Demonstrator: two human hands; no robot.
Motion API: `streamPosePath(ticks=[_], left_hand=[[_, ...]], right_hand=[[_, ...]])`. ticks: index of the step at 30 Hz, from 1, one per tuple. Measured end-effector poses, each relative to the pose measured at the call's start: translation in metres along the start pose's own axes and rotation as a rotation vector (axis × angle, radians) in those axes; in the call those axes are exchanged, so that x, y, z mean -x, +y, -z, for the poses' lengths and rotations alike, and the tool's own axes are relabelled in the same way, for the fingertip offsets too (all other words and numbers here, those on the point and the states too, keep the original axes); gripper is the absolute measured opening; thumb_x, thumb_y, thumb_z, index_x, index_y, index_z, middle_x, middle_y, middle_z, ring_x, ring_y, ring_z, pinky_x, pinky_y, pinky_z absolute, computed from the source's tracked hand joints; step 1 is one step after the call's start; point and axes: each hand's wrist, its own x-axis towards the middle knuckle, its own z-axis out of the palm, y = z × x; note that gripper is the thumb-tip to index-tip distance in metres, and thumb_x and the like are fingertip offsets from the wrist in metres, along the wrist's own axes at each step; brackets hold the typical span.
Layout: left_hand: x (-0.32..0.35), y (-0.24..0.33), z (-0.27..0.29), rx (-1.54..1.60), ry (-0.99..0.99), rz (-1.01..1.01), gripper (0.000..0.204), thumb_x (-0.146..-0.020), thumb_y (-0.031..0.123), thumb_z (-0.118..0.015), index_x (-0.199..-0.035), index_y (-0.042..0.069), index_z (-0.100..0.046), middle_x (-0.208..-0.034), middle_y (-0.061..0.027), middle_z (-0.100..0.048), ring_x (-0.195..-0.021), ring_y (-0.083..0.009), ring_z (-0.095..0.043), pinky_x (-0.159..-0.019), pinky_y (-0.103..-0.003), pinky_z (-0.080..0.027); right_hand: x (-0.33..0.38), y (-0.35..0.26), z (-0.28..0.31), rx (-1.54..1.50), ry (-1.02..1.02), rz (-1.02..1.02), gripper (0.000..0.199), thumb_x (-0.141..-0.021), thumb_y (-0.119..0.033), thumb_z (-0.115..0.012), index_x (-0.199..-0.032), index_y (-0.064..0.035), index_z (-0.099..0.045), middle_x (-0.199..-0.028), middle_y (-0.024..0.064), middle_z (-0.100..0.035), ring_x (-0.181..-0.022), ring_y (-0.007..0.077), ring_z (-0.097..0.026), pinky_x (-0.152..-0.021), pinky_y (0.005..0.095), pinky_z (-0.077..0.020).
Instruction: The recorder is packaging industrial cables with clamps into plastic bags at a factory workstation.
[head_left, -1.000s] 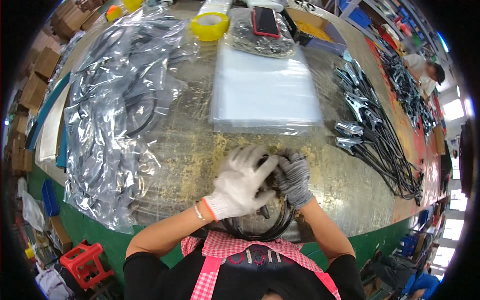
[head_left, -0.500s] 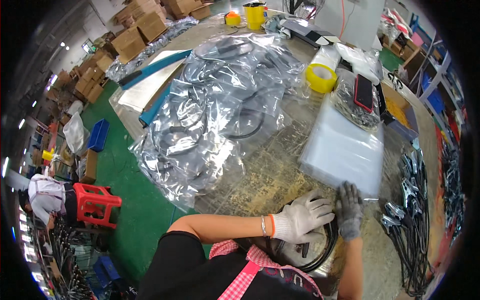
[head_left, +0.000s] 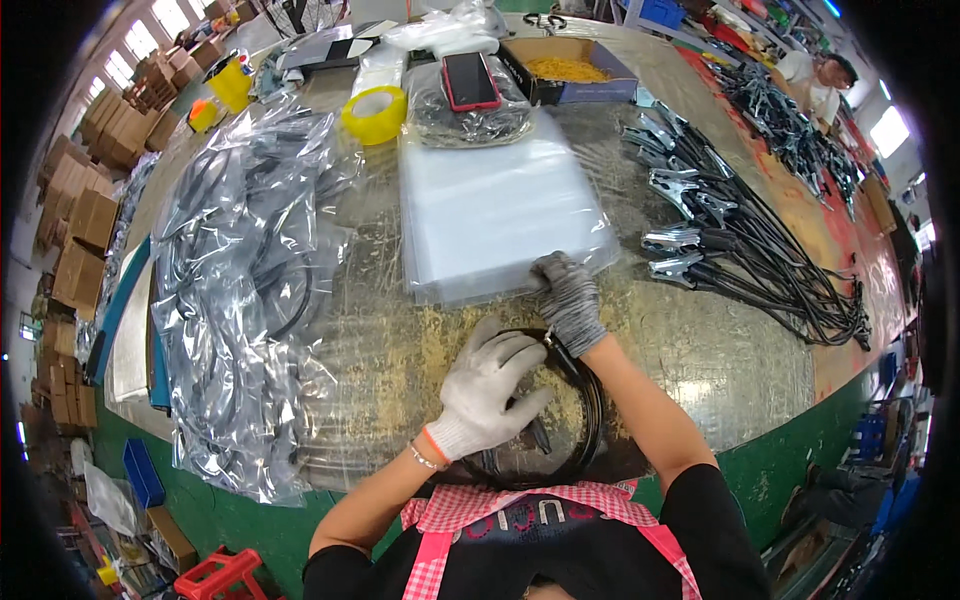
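Observation:
A coil of black cable (head_left: 594, 410) lies on the table close to my body. My left hand (head_left: 488, 388), in a white knit glove, rests over the coil's left side. Its fingers lie across the cable and the thumb stands apart; a dark cable end (head_left: 540, 436) shows beside the thumb. A flat stack of clear plastic bags (head_left: 500, 215) lies beyond the coil. At the stack's near right corner is my right hand (head_left: 568, 300), in a dark grey glove, its fingers bent onto the edge of a bag. The fingertips' underside is hidden.
Filled clear bags with black cables (head_left: 250, 290) cover the table's left. A phone (head_left: 470, 82) lies on a bagged bundle behind the stack, beside yellow tape (head_left: 374, 115) and a box of yellow bits (head_left: 568, 70). Clamp-ended cables (head_left: 690, 215) lie right. Another person (head_left: 815, 85) is at far right.
My view has swung to the right, so the table sits differently in it. The right hand's fingers, stretched out before, are now bent at the bag stack's corner. My left hand stays over the coil.

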Motion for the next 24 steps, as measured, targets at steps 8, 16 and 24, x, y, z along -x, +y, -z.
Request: streamPosePath(ticks=[8, 16, 24], left_hand=[[0.000, -0.001, 0.001, -0.216, 0.035, 0.110, 0.041, -0.074, 0.024, -0.068, -0.111, 0.008, -0.058, -0.119, -0.0150, -0.052, -0.113, -0.0376, -0.048, -0.094, -0.047, -0.042], [-0.013, -0.009, -0.001, 0.150, 0.172, 0.437, 0.026, -0.083, 0.021, -0.064, -0.103, 0.005, -0.064, -0.105, -0.0103, -0.064, -0.100, -0.0264, -0.061, -0.087, -0.033, -0.046], [-0.051, -0.046, -0.017, 0.646, 0.396, 0.805, 0.037, -0.086, 0.032, -0.061, -0.096, -0.003, -0.066, -0.069, -0.0056, -0.060, -0.061, -0.0106, -0.051, -0.059, -0.028, -0.042]], right_hand=[[-0.009, 0.003, 0.018, 0.474, 0.010, 0.328, 0.024, -0.071, -0.031, -0.070, -0.089, -0.0154, -0.065, -0.094, 0.0041, -0.062, -0.094, 0.0242, -0.057, -0.081, 0.0443, -0.0422], [-0.009, -0.011, 0.006, 0.494, -0.100, 0.159, 0.020, -0.079, -0.031, -0.061, -0.092, -0.0160, -0.064, -0.092, 0.0041, -0.062, -0.090, 0.0230, -0.058, -0.079, 0.0421, -0.0427], [-0.005, -0.013, 0.004, -0.007, 0.286, 0.454, 0.011, -0.069, -0.020, -0.072, -0.073, -0.0137, -0.064, -0.079, 0.0042, -0.064, -0.073, 0.0261, -0.059, -0.068, 0.0420, -0.0415]])
